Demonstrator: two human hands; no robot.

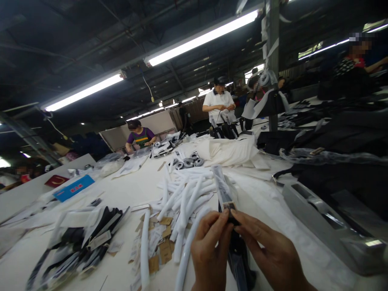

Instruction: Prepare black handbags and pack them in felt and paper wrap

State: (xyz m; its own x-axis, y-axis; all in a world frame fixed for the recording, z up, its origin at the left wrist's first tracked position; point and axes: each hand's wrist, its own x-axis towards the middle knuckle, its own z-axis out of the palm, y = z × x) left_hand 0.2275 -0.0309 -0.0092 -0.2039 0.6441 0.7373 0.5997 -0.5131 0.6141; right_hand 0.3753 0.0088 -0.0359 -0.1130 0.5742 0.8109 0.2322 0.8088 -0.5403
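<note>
My left hand [210, 244] and my right hand [268, 246] meet at the front right, each pinching a black strap [239, 252]. Clear plastic wrap [222, 184] covers its far end and stands up beyond my fingertips. Between the thumbs shows a small tan and dark patch, too small to make out. Just left of my hands lies a heap of white foam tubes [184, 198]. Small brown cardboard pieces [165, 250] and white slips are scattered under and beside the tubes.
Plastic-wrapped black straps [97, 238] lie at front left, a blue box [73, 188] farther back. A grey plastic case [327, 230] and black fabric [342, 190] crowd the right. White cloth [233, 149] and dark coils [189, 161] sit beyond. Co-workers [220, 101] stand across the table.
</note>
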